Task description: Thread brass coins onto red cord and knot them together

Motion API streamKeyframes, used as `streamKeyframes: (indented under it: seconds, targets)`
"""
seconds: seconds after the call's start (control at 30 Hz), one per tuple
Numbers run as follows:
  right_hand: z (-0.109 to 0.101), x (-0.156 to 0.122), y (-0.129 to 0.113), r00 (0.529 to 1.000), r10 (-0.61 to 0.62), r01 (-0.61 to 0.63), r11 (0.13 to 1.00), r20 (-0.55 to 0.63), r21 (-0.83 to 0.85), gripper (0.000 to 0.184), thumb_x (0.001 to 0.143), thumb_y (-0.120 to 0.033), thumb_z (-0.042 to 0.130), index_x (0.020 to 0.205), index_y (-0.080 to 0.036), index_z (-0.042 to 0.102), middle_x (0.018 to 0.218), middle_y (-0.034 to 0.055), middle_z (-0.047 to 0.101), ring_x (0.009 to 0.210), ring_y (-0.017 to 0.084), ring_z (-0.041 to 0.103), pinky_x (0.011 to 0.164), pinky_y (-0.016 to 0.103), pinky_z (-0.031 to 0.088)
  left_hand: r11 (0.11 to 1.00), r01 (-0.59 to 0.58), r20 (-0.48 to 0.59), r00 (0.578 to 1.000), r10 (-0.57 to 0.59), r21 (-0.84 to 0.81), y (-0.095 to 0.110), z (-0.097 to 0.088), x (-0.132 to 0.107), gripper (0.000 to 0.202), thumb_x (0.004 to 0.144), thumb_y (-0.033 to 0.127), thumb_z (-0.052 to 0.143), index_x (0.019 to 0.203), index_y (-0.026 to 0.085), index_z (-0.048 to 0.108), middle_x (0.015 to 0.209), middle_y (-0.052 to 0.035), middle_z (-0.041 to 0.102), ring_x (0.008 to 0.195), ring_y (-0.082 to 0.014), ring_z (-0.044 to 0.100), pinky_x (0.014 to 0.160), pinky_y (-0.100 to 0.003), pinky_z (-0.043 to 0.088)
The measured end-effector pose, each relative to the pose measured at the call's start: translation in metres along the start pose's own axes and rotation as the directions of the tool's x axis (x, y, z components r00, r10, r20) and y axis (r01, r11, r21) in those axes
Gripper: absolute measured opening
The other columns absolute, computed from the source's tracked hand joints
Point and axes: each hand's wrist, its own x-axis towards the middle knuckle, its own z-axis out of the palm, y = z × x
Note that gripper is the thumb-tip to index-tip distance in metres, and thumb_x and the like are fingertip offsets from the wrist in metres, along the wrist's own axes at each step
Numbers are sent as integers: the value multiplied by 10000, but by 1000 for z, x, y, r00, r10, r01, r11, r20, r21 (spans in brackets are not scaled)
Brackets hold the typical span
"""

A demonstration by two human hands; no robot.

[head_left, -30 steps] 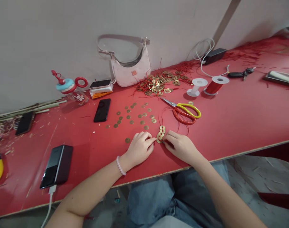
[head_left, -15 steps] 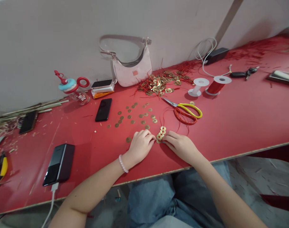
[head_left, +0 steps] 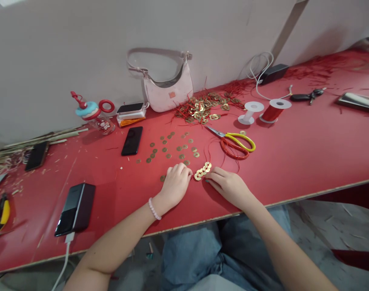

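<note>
A short string of overlapping gold-coloured coins with square holes point(head_left: 203, 171) lies slantwise on the red tabletop, knotted together with red cord point(head_left: 209, 152). My left hand point(head_left: 176, 184) is just left of its lower end, fingers closed in a pinch on the cord, which barely shows against the red surface. On the other side my right hand point(head_left: 228, 184) is closed, thumb and forefinger together close to the coins; what they pinch is hidden. Loose coins point(head_left: 182, 156) are scattered beyond my left hand. Scissors point(head_left: 237, 143) with one yellow and one red handle lie beyond my right hand.
A heap of corded coins point(head_left: 202, 109) lies before a pink handbag point(head_left: 169, 91). Right of it stand a white spool point(head_left: 247, 115) and a red cord spool point(head_left: 273, 111). Leftward are a phone point(head_left: 132, 140), a cup point(head_left: 96, 117) and a power bank point(head_left: 76, 209).
My left hand has moved a little to the left. The lower end of the coin string has swung left with it, so the string lies flatter. My right hand has barely shifted.
</note>
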Motion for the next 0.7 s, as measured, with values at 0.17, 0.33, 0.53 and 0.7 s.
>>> streamKeyframes:
  seconds: [0.17, 0.33, 0.53, 0.7]
  targets:
    - [-3, -1, 1, 995, 80, -75, 993, -61, 91, 195, 873, -196, 412, 905, -197, 604, 858, 51, 626, 724, 125, 611, 610, 215, 460, 974, -57, -107, 991, 82, 220, -6, -12, 1, 132, 886, 157, 399, 871, 156, 530, 837, -64, 532, 784, -203, 485, 661, -325, 343]
    - [-8, -3, 5, 977, 152, -110, 959, -148, 260, 164, 850, -179, 431, 889, -188, 590, 749, 34, 593, 674, 117, 578, 609, 214, 453, 956, -27, -192, 978, 86, 292, -14, -30, 1, 135, 882, 162, 403, 855, 158, 535, 841, -68, 546, 772, -205, 490, 639, -322, 338]
    - [-22, -12, 20, 810, 462, -255, 832, -361, 493, 109, 802, -243, 516, 830, -178, 600, 735, 28, 626, 642, 120, 575, 595, 238, 465, 940, 90, -327, 945, 24, 329, -38, -70, -6, 69, 851, 169, 456, 846, 165, 525, 863, -82, 558, 810, -222, 506, 662, -336, 360]
    - [-53, -23, 47, 474, 697, -267, 696, -539, 666, 136, 723, -257, 600, 813, -160, 633, 636, 32, 584, 530, 102, 511, 493, 242, 410, 915, 223, -520, 854, -18, 335, -60, -120, -22, 62, 835, 177, 470, 877, 188, 513, 896, -93, 539, 872, -245, 502, 729, -377, 378]
